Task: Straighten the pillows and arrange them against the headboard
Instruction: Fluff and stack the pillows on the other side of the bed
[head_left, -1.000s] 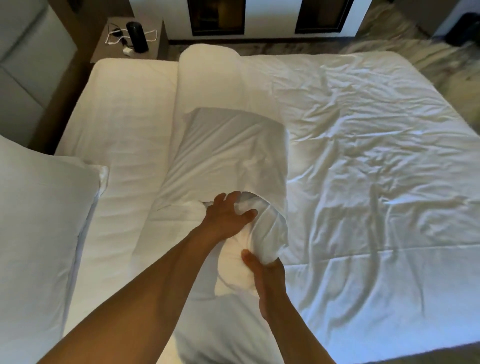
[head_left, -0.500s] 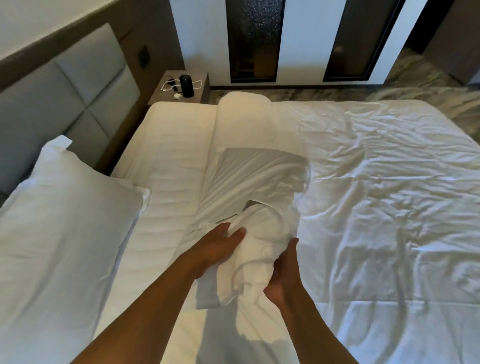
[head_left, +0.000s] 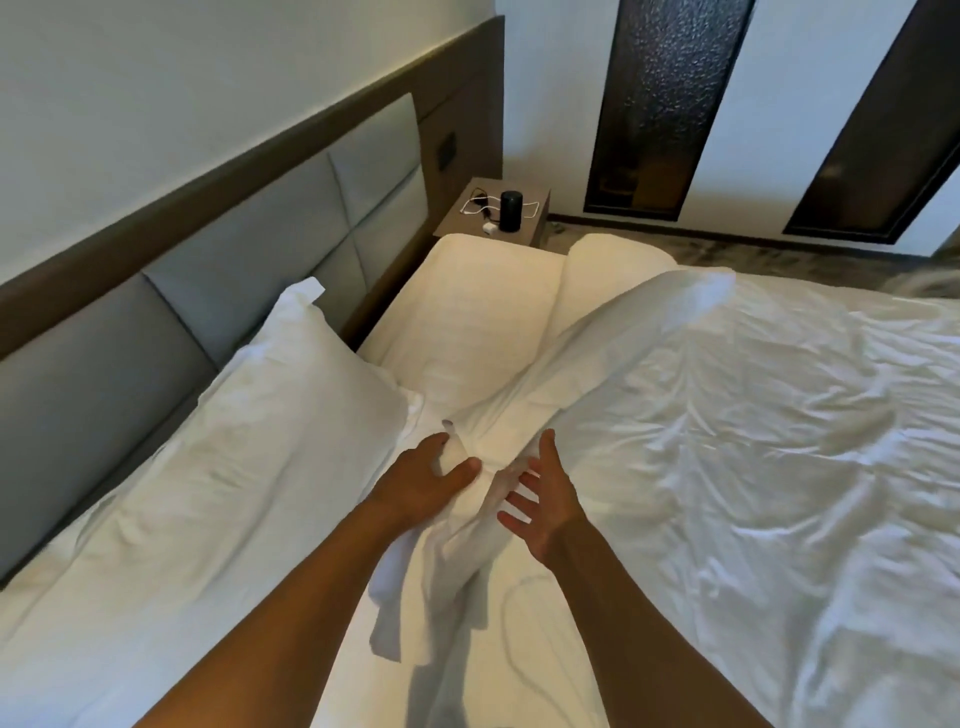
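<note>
Crowding the headboard (head_left: 218, 270), 1 pillow (head_left: 244, 457) beside nightstand (head_left: 524, 200).

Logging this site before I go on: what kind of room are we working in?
Probably a hotel bedroom: a wide bed with white bedding, a padded grey headboard running along the wall, and a small nightstand holding a dark cylinder and cables.

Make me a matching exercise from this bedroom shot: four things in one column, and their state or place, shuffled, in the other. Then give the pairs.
Things:
1. left hand
2. right hand
3. plump pillow
4. black speaker

States or places:
A. standing on the nightstand
B. fingers spread, open beside the bunched cloth
C. lying along the grey headboard
D. gripping the bunched pillowcase

Pairs: 1-D, 2-B, 3-C, 4-A
</note>
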